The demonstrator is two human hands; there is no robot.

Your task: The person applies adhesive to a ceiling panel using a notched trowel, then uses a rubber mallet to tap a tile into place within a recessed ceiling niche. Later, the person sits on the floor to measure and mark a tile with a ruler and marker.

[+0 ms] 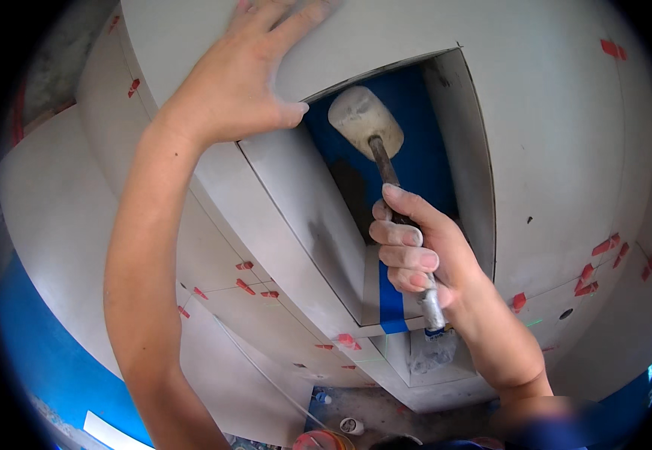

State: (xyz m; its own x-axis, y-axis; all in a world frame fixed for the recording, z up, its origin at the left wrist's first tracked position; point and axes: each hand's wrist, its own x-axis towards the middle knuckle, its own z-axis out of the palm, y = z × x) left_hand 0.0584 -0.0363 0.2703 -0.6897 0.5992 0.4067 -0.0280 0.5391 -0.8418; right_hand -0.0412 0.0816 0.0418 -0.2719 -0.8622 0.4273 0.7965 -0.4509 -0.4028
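Observation:
My left hand rests with fingers apart on the pale tiled wall, its thumb at the upper left corner of a recessed niche with a blue back. My right hand grips the handle of a mallet, whose pale head is in front of the niche's blue back. Blue tape runs over the niche's lower edge. Below it is a second, smaller recess, holding what looks like a clear plastic bag.
Red tile-levelling wedges sit along the wall's joints. A blue surface shows at the left, beside pale panels. A white hose or cable runs down toward the floor, where a red bucket and a small white container stand.

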